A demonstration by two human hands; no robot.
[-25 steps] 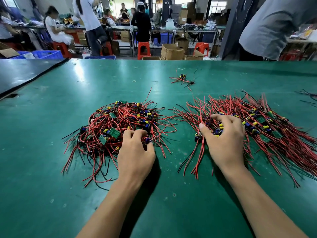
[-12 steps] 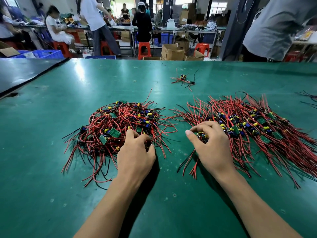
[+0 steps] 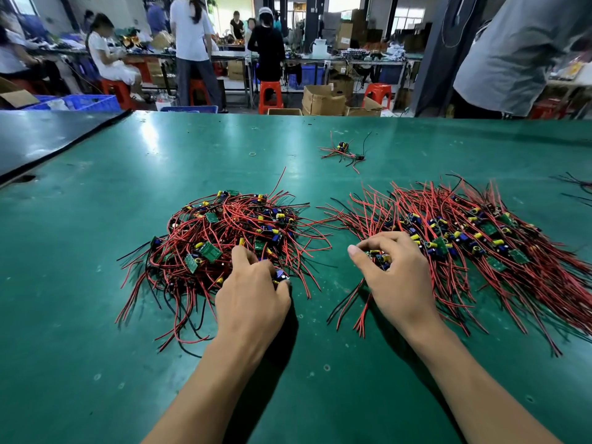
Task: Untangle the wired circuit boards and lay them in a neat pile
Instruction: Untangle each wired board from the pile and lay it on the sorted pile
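Note:
A tangled heap of small green circuit boards with red and black wires lies left of centre on the green table. My left hand rests on the heap's near right edge, fingers curled round a board with a blue capacitor. To the right spreads a combed-out pile of boards, its wires running toward the near right. My right hand sits at that pile's left end and pinches a circuit board between thumb and fingers, with red wires trailing under the palm.
A stray wired board lies farther back on the table, and more wires poke in at the right edge. A black mat covers the far left. A person in a grey shirt stands at the far right edge; others work behind.
My right hand drew back left from the middle of the right pile to its left end and closed on a board. My left hand stayed on the tangled heap.

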